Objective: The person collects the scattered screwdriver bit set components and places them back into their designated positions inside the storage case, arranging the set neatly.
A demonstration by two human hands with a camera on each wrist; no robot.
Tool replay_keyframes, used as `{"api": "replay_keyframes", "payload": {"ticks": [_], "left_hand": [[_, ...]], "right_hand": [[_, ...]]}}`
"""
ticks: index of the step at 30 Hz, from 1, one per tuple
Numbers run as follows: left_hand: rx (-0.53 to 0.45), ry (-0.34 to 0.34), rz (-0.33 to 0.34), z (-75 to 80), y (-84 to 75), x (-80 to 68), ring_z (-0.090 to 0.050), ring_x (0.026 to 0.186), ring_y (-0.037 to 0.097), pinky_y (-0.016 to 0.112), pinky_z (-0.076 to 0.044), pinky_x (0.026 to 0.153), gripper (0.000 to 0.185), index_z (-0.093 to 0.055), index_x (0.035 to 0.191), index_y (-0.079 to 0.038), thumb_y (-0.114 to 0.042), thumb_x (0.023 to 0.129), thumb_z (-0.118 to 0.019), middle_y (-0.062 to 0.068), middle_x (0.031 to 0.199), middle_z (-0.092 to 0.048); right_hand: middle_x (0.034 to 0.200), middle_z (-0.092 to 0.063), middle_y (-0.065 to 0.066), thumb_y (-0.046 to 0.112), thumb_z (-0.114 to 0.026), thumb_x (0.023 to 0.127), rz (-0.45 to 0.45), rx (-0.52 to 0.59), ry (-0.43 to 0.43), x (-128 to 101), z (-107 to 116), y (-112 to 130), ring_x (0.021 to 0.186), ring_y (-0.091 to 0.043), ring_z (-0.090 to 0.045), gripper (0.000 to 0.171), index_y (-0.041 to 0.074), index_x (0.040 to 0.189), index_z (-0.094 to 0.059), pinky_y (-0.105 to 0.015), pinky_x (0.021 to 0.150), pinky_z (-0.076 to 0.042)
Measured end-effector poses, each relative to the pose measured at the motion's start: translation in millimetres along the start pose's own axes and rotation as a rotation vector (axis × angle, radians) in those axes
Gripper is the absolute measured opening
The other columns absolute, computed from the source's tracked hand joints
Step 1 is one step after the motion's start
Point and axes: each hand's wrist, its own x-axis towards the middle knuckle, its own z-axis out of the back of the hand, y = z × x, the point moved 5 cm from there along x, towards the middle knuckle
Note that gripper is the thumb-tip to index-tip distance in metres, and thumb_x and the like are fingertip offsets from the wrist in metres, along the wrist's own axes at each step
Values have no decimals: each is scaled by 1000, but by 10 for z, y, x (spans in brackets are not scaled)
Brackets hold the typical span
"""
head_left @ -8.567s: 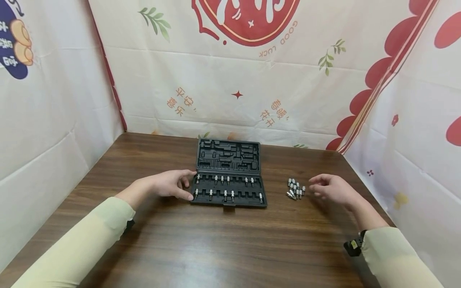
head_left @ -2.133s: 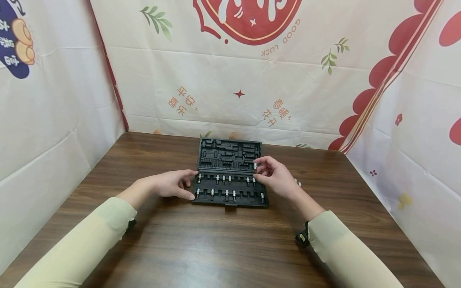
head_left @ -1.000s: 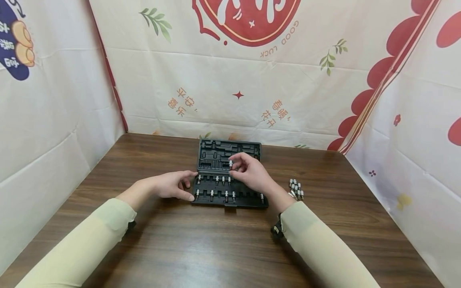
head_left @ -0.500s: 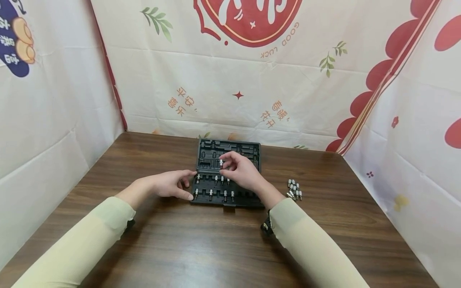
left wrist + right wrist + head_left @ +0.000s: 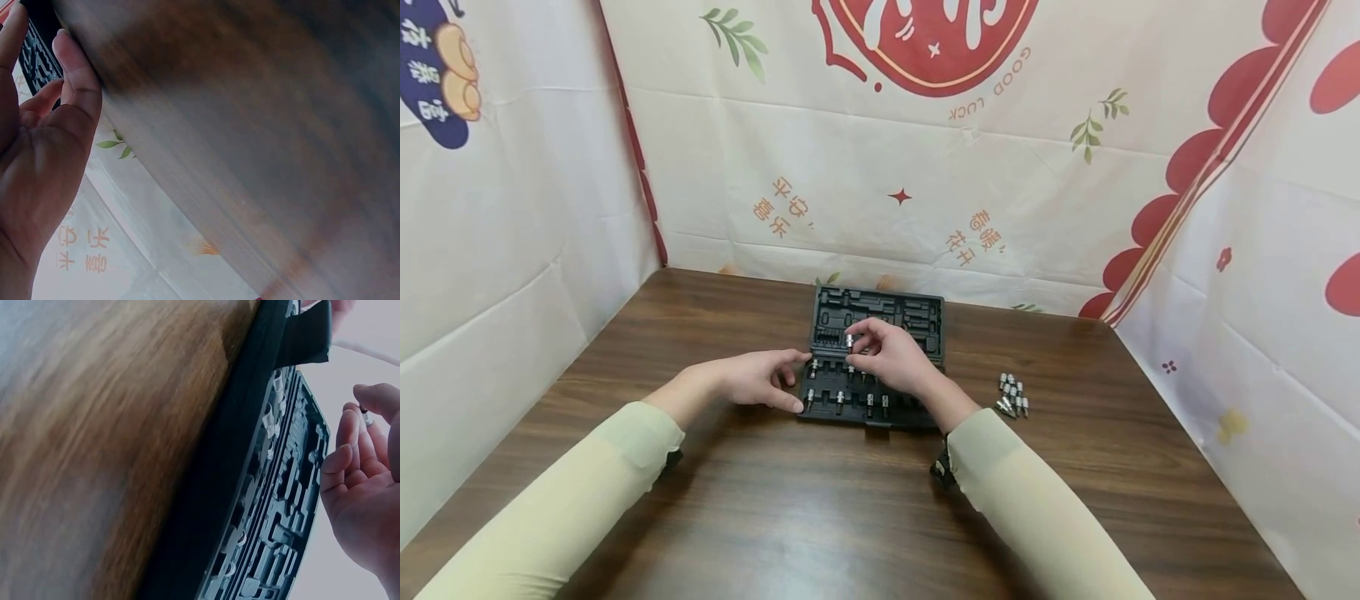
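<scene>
A black socket case (image 5: 877, 424) lies unfolded on the table, its molded lid leaning back. Several silver bit sockets (image 5: 840, 400) stand in two rows of slots in its base. My left hand (image 5: 752, 379) rests at the case's left side, thumb at the front corner and index finger near the hinge, fingers loosely extended. Between thumb and fingertips, my right hand (image 5: 891, 358) pinches one bit socket (image 5: 849, 342) upright above the back row, in front of the lid. The right hand hides part of the back row. In the right wrist view, the pinched socket (image 5: 367, 417) shows only partly.
A small pile of loose bit sockets (image 5: 1012, 395) lies on the brown wooden table (image 5: 820, 517), right of the case. Printed white cloth (image 5: 700, 183) surrounds the table at the back and both sides.
My right hand has come from beside the loose pile to the case with a bit socket, then shifted left along the back row. My left hand has stayed at the case's left edge.
</scene>
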Motion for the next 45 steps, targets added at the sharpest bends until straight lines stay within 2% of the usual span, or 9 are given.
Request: {"api": "replay_keyframes", "payload": {"ticks": [5,11,20,30,36,45], "left_hand": [[2,0,-4,3,8,13,-67,105,20,39,-54,95,92,-35,170,-4,-39,100,-83,14,130,-67],[-1,4,-9,-6,16,18,-67,107,20,41,-54,97,92,-36,170,-4,-39,99,-83,15,131,-67],[-1,3,-25,-22,12,15,-66,104,19,37,-54,92,92,-36,169,-3,-38,99,-84,14,128,-66],[-20,2,-33,-33,18,6,-68,107,19,37,-55,94,92,-35,169,-2,-37,99,-83,14,129,-66],[-23,0,-28,-32,9,-2,-67,106,19,37,-54,94,92,-36,169,-2,-37,99,-83,14,129,-66],[-21,7,-35,-30,-8,-10,-67,105,18,36,-54,92,91,-35,169,-1,-35,100,-83,14,128,-66]], "right_hand": [[112,-76,-1,21,-81,102,-20,-54,35,48,-79,-2,96,-16,-68,41,12,140,-70,-37,86,-56],[109,-76,0,20,-81,101,-36,-93,72,107,-174,16,91,-14,-68,40,14,139,-70,-35,84,-57],[102,-75,1,16,-80,102,-100,-181,143,159,-284,22,88,-16,-68,35,15,135,-68,-41,91,-57],[103,-79,-1,19,-80,101,-119,-272,162,232,-369,109,90,-13,-71,34,9,132,-73,-41,96,-60],[102,-79,0,19,-78,101,-128,-329,165,252,-423,134,87,-13,-69,35,9,134,-73,-39,92,-59],[103,-78,-2,18,-77,102,-153,-325,161,273,-458,148,86,-14,-67,32,9,132,-75,-38,89,-58]]}}
